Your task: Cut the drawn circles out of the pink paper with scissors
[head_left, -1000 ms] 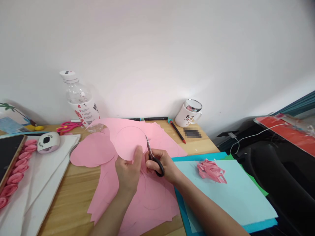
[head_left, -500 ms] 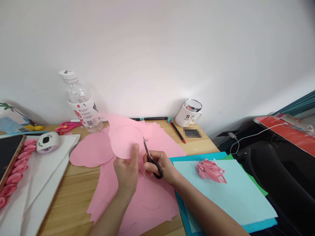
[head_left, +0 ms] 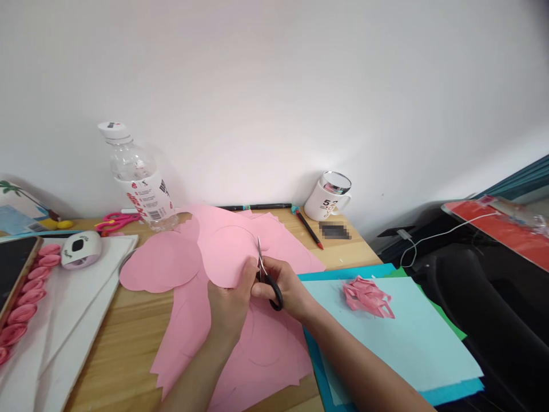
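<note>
My left hand (head_left: 231, 300) pinches a piece of pink paper (head_left: 225, 254) by its lower right edge, thumb on top. A drawn curve shows along the paper's upper part, with surplus paper beyond it. In my right hand (head_left: 281, 286) are black-handled scissors (head_left: 274, 292), blades pointing up and away beside the paper's right edge. Both hands are close together, above a stack of pink sheets (head_left: 274, 349) with pencilled circles. To the left lie cut pink paper rounds (head_left: 160, 260), overlapping one another.
A plastic bottle (head_left: 143, 189) and pink scissors (head_left: 116, 222) stand and lie behind on the left. At the back right are a white mug (head_left: 328, 197) and a pencil (head_left: 309, 229). Pink paper scraps (head_left: 368, 297) rest on light blue sheets (head_left: 398, 349). Rolled pink flowers (head_left: 32, 294) border a phone (head_left: 15, 269).
My left hand has shifted right, closer to the scissors, and the held paper has moved down and right with it. The scissor blades have turned slightly more upright.
</note>
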Motion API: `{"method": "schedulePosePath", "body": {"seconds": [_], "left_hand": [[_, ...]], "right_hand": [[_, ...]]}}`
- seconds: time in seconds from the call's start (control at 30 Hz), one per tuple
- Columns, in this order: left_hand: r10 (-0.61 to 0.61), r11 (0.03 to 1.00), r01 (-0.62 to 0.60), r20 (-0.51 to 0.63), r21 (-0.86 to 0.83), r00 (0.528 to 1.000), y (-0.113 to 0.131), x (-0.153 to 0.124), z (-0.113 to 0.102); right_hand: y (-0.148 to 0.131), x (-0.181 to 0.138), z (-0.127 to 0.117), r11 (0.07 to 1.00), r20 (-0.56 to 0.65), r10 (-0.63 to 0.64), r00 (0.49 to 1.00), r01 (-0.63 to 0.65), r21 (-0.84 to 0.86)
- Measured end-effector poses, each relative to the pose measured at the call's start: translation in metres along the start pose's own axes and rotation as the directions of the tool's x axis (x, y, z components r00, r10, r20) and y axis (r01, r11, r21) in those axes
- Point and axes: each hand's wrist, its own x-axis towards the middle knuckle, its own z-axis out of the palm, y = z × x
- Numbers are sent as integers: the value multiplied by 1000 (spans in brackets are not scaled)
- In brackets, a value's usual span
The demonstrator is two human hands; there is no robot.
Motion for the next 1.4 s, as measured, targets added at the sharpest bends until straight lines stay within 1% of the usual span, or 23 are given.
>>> {"method": "schedulePosePath", "body": {"seconds": [0.1, 0.37, 0.8, 1.03, 1.27, 1.4], "left_hand": [[4, 1000, -4, 21, 1, 1000, -2, 0, 0], [-18, 1000, 18, 8, -5, 1000, 1, 0, 0], [17, 1000, -17, 16, -2, 1000, -2, 1, 0], [21, 1000, -21, 15, 5, 1000, -6, 1, -2], [26, 999, -27, 13, 29, 1000, -6, 3, -1], [35, 999, -36, 12, 28, 999, -5, 3, -1]], "right_hand": [[1, 0, 0, 1000, -5, -5, 1000, 5, 13], [1, -1, 0, 999, -2, -7, 1000, 7, 33], [-4, 0, 1, 999, 9, -38, 999, 38, 29], [-3, 1, 2, 1000, 1, -30, 1000, 30, 2], [-1, 0, 0, 1000, -4, -15, 1000, 15, -2], [-2, -1, 0, 999, -25, -4, 1000, 3, -33]]}}
